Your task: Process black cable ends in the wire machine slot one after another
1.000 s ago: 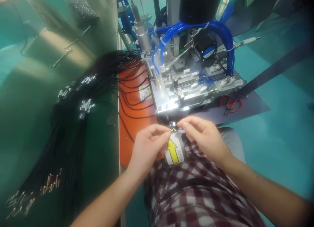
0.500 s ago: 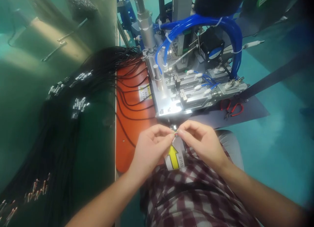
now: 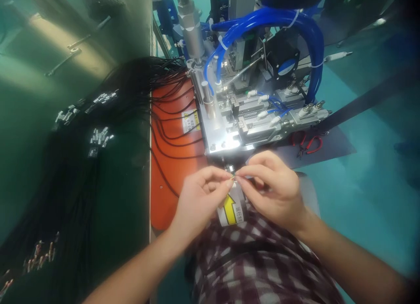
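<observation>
My left hand (image 3: 202,194) is closed in a pinch, thumb against forefinger, on thin coloured wires (image 3: 233,178), of which only a tiny yellow-green piece shows. From the other side my right hand (image 3: 274,188) pinches at the same spot, its fingertips almost meeting those of the left. What the right fingertips hold is too small to make out. Just beyond the fingers is a small metal part at the front of a machine (image 3: 226,142). Below them lies a white label with a yellow arrow (image 3: 230,211).
Black cables (image 3: 167,142) cross an orange plate (image 3: 164,172) into the machine. More cables with metal connectors (image 3: 100,138) and bare copper ends lie on the dark green surface (image 3: 121,199) at left. Blue air hoses (image 3: 262,17) arch overhead. Red-handled pliers (image 3: 306,145) lie at right.
The right hand has turned and lifted slightly, its fingers more raised. The left hand keeps its pinch. The whole view has shifted a little.
</observation>
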Available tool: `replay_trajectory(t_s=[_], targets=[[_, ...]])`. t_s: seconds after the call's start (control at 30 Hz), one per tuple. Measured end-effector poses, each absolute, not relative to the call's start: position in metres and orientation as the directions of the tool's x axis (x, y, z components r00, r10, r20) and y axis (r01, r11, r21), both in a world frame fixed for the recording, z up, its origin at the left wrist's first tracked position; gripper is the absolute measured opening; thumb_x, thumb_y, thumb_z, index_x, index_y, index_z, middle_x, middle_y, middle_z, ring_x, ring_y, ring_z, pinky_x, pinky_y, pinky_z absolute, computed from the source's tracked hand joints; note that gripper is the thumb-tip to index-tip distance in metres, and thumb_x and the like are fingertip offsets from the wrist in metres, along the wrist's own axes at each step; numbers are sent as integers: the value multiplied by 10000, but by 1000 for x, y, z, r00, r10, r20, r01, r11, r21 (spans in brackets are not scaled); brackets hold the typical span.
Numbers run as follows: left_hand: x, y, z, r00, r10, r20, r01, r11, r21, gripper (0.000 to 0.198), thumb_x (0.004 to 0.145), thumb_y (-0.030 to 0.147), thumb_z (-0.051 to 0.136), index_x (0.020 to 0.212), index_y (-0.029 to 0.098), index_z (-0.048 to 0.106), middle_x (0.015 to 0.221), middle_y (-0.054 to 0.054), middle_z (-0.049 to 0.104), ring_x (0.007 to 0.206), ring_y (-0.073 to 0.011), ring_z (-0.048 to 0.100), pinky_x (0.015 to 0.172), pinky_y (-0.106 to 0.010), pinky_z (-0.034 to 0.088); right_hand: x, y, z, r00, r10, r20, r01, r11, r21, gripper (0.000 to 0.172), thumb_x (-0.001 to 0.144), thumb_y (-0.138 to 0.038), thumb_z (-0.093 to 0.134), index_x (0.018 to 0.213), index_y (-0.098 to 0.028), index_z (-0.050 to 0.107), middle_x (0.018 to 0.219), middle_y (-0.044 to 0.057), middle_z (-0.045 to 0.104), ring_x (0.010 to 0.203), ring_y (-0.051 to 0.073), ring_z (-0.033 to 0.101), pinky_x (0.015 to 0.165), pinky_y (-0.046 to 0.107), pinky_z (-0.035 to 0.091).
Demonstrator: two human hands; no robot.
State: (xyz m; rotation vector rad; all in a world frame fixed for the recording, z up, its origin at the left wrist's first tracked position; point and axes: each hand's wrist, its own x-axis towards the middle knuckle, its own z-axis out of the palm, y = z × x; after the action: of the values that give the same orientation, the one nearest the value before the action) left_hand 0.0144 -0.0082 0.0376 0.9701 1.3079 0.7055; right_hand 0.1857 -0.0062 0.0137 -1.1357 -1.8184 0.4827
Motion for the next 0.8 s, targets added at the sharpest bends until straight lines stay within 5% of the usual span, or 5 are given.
replay_trajectory(t_s=[0.17,0.33,0.53,0.63,0.8], targets=[[15,-9,38,137,873,-468,105,457,883,182,788,340,704,826,170,651,472,69,479,368,-39,356,334,-140,347,190,-7,10,-241,749,617,621,608,-495,97,814,-94,655,821,-187,682,777,29,583,636,123,548,591,270,452],[15,-9,37,138,870,-474,79,467,881,188,786,345,705,821,169,649,465,74,445,375,-38,341,335,-134,334,189,-8,9,-277,740,613,543,646,-536,110,825,-72,627,858,-175,645,786,37,620,633,127,543,584,269,443],[16,-10,36,157,891,-427,40,426,904,151,781,308,707,824,166,677,458,72,427,397,-38,345,361,-132,328,180,-11,16,-111,989,100,213,121,-970,103,883,-178,580,781,-183,574,732,-7,551,614,108,509,545,227,426],[16,-10,35,146,870,-471,17,473,881,184,779,351,716,817,178,666,453,71,413,410,-50,344,356,-140,294,176,-12,19,-117,989,-88,118,-74,-990,123,880,-240,592,775,-179,575,715,-18,536,575,95,465,519,222,399],[14,-10,35,129,847,-516,6,520,854,212,789,378,708,756,179,641,424,67,410,399,-51,311,366,-156,265,175,-13,21,-87,976,-201,53,-196,-979,125,849,-281,618,790,-173,597,633,-30,515,507,89,416,450,217,351]])
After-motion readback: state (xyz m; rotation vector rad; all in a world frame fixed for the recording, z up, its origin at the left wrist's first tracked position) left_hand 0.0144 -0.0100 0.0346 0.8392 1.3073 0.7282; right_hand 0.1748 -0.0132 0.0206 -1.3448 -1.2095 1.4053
